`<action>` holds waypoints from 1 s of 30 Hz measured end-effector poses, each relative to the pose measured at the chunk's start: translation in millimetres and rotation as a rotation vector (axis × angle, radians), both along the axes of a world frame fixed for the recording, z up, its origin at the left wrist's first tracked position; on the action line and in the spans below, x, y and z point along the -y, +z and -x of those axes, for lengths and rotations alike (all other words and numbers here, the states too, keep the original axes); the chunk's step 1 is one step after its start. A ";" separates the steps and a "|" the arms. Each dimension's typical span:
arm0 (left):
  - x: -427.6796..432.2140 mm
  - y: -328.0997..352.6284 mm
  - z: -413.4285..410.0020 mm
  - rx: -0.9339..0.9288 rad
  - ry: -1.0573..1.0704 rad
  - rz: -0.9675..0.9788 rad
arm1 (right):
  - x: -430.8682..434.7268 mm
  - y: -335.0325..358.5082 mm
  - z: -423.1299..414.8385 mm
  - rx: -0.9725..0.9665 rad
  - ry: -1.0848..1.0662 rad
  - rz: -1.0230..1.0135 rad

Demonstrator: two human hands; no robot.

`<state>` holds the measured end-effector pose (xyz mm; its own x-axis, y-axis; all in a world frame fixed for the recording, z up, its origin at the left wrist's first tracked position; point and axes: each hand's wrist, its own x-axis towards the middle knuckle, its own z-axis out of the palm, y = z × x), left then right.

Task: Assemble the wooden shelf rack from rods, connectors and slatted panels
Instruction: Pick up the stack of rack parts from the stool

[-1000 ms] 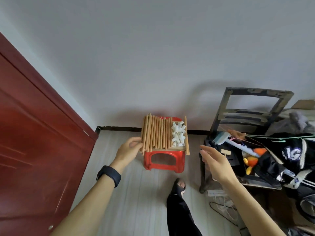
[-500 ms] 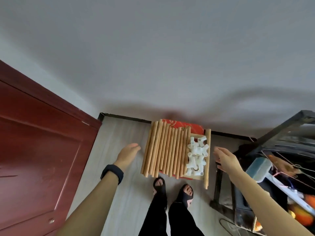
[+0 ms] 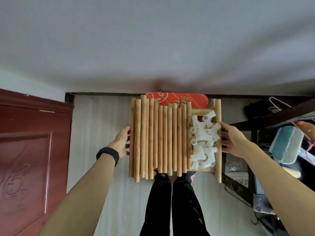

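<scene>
Red stool (image 3: 177, 99) mostly hidden under rods (image 3: 160, 138); feet barely visible.

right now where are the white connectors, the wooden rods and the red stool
white connectors (image 3: 203, 142): head view, middle of the pile
wooden rods (image 3: 160, 138): head view, mid-length of a central rod
red stool (image 3: 177, 99): head view, exposed far edge of seat

red stool (image 3: 177, 99) at 12 o'clock, against baseboard | dark red door (image 3: 32, 150) at 9 o'clock | black chair (image 3: 272, 116) at 3 o'clock | teal brush (image 3: 284, 145) beside it
</scene>
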<state>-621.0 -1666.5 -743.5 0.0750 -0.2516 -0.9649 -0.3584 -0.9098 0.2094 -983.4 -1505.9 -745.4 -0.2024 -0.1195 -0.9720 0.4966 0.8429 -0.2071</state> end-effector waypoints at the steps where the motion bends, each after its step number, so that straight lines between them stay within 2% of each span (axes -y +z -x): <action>1: 0.7 -2.3 -0.4 -0.007 0.017 -0.010 | -1.4 -1.1 0.5 0.005 -0.005 0.004; 9: 4.5 22.9 -3.2 -0.051 0.073 -0.022 | -0.1 27.1 -4.9 -0.016 -0.010 0.021; 15: 20.1 116.1 15.3 -0.087 -0.012 0.039 | -7.8 113.1 -3.8 -0.095 -0.068 0.084; 22: 44.7 273.9 81.1 -0.173 -0.307 0.161 | -69.4 270.1 9.1 -0.231 -0.188 0.220; 25: 45.0 328.8 122.8 -0.276 -0.457 0.197 | -113.1 320.4 14.5 -0.313 -0.300 0.271; 30: 9.2 396.6 202.1 -0.326 -0.793 0.286 | -201.3 383.3 16.0 -0.422 -0.510 0.282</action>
